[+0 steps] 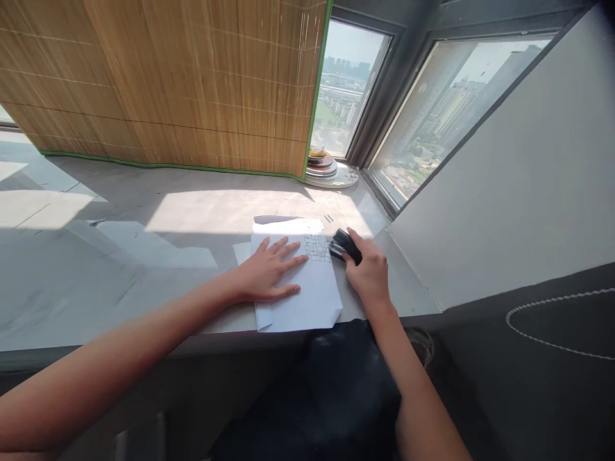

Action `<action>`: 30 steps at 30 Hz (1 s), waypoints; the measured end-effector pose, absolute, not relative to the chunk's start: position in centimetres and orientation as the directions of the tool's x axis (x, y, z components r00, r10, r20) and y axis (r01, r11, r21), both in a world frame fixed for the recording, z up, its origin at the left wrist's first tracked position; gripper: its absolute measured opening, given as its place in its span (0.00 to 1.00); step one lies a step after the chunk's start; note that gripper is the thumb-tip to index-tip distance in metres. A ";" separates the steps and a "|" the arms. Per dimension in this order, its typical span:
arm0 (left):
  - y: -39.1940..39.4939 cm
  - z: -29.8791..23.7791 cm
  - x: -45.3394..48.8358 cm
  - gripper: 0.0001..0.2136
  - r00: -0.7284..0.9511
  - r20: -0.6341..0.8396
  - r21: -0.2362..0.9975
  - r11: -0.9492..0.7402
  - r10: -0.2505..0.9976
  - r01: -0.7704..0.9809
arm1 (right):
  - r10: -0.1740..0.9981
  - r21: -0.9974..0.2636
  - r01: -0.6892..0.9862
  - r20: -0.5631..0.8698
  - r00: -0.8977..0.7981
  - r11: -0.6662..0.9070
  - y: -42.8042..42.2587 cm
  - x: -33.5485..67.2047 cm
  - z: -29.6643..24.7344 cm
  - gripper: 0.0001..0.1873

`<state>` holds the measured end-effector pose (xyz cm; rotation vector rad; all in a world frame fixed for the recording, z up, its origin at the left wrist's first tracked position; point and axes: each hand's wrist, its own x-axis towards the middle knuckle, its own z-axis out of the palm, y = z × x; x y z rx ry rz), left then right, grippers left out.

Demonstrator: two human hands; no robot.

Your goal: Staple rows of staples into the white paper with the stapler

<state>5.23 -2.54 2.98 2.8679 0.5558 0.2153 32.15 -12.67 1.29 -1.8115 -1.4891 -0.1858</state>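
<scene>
White sheets of paper (307, 291) lie mid-tabletop under the flat, spread left hand (266, 272), while the right hand (369, 272) at three o'clock closes its grip round a black stapler (344, 246) biting their edge; if that palm slackens, the stack may skew and staple crooked.

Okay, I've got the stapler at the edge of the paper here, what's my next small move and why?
Probably press the black stapler down with your right hand. Its nose sits at the right edge of the white paper stack, beside a patch already full of staples, and your left hand lies flat on the sheets, pinning them to the ledge.
</scene>
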 end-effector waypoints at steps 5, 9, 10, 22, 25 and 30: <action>-2.1 3.5 5.3 0.34 0.917 0.115 0.275 -0.899 0.383 0.341 | 0.601 -0.496 0.857 0.645 0.472 -0.141 -12.8 32.1 2.7 0.18; -0.8 4.7 4.8 0.22 0.758 0.399 0.425 -0.837 0.516 0.345 | 0.654 -0.562 0.825 0.603 0.456 -0.057 -12.3 28.3 4.9 0.15; -0.3 4.9 4.6 0.20 0.661 0.484 0.487 -0.804 0.574 0.341 | 0.726 -0.582 0.813 0.553 0.408 -0.015 -12.0 27.0 5.2 0.13; 4.5 3.6 2.5 0.31 0.401 0.359 0.930 -0.357 0.843 -0.083 | 0.925 -0.567 0.805 0.375 0.063 0.176 -11.7 27.4 3.1 0.09; 4.7 3.5 2.6 0.30 0.398 0.326 0.944 -0.319 0.858 -0.086 | 0.918 -0.554 0.817 0.387 0.085 0.158 -13.0 30.9 2.8 0.10; 4.8 3.3 2.6 0.30 0.416 0.318 0.944 -0.325 0.852 -0.057 | 0.928 -0.564 0.817 0.357 0.107 0.123 -14.2 33.8 3.3 0.12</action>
